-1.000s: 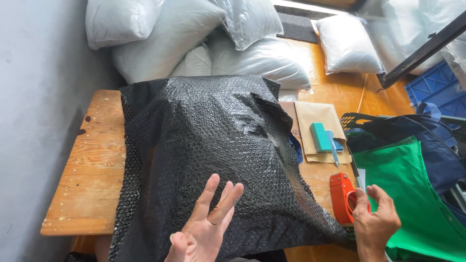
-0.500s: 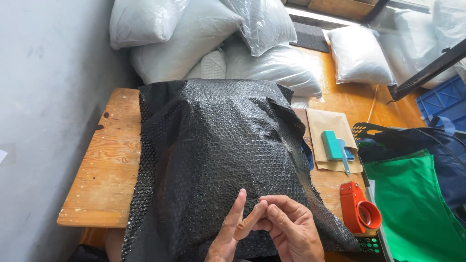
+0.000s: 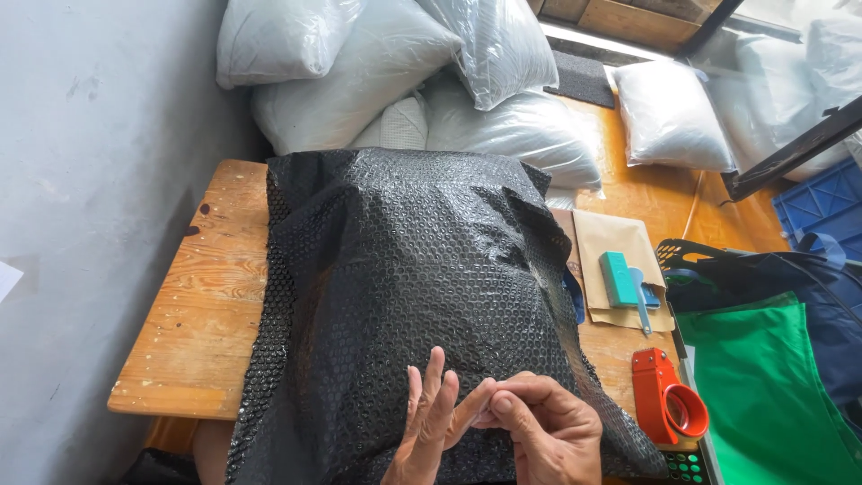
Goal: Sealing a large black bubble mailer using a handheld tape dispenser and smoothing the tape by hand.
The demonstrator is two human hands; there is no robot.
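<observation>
both hands are low in the frame, right over the near end of the black bubble wrap bundle point(image 3: 413, 296). left hand point(image 3: 429, 429) is held up on edge with the fingers straight and fanned a bit, nothing in it. right hand point(image 3: 543, 429) is curled in beside it, and its thumb and fingertips are pinched together on the tip of one left finger, so that grip is closed on the finger and not on any object; can't tell if there's tape stuck there

the bundle covers most of the wooden surface point(image 3: 193, 305), hanging over the near edge, with bare wood only along the left side next to the grey wall. on the right there's a narrow strip with a brown envelope point(image 3: 611, 247), a teal block point(image 3: 618, 278) lying on it, and the red tape dispenser point(image 3: 663, 395) just right of the right hand, not touched. green bag point(image 3: 772, 395) sits past the surface's right edge, white pillows point(image 3: 449, 90) are piled behind the far edge
</observation>
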